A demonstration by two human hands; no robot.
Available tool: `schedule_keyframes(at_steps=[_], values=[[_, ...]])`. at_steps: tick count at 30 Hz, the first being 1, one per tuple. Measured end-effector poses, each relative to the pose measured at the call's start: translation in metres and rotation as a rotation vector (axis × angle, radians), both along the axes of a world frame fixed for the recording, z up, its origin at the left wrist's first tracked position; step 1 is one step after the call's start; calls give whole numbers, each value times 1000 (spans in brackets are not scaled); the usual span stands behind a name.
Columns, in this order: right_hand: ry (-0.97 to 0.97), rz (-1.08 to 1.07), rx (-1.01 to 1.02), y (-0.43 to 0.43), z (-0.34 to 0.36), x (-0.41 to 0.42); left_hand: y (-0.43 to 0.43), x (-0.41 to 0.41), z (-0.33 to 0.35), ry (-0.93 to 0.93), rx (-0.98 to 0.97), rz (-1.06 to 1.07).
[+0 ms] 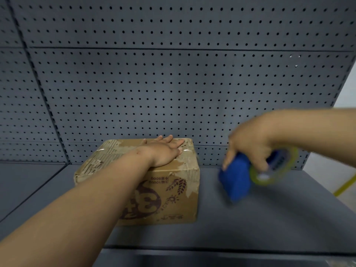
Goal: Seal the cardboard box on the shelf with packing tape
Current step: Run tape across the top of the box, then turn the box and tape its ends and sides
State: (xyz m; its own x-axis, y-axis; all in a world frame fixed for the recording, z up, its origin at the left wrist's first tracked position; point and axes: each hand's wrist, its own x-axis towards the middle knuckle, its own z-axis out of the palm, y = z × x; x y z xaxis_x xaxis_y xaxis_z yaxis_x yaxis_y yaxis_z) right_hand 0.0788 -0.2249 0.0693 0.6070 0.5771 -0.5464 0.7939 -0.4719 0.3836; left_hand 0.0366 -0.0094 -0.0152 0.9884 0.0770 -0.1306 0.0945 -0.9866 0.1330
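A worn brown cardboard box [169, 197] with dark printed graphics stands on the grey shelf [269, 218], its top flaps down. My left hand [165, 151] lies flat on the box's top, fingers spread toward the far right corner. To the right of the box, my right hand [252, 145] grips a blue tape dispenser [237, 178] carrying a roll of clear yellowish packing tape [275, 166]. The dispenser hangs just above the shelf, apart from the box, and is blurred by motion.
A grey pegboard wall [173, 83] rises right behind the box. The shelf's front edge [212, 251] runs across the bottom. Beyond the shelf's right end is a pale floor with a yellow line [344, 186].
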Motion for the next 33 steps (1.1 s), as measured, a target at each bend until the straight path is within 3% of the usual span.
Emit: schedule_keyframes(at_steps=[2,6,9,12,16,20,22,23,25,30,33], values=[[-8,-46,-27,-17,-25,2,1,2,0,4,-6,-5],[-224,-86,331,-46,-28,33,-1,1,-1,-24,44,-22],[-216,-140,614,-51,-18,50,-2,0,-2,-214,129,-103],[-237,-157,846,-52,-12,58,-6,-4,5,-408,92,-359],[-284,-181,1053,-51,-8,62,-19,-4,12,-288,-169,-493],[-330,-168,1121,-52,-6,58,-28,-3,8,-214,66,-522],[-336,-166,1170,-49,-4,53,-30,-3,8,-219,82,-525],[-343,-159,1195,-47,-2,51,-30,-3,9,-208,25,-510],[-366,-129,1237,-41,1,45,-25,-6,13,-176,-282,-414],[-382,-40,1287,-13,10,22,18,-2,52,-449,-938,57],[-384,2,1287,18,16,6,48,3,74,-441,-1339,189]])
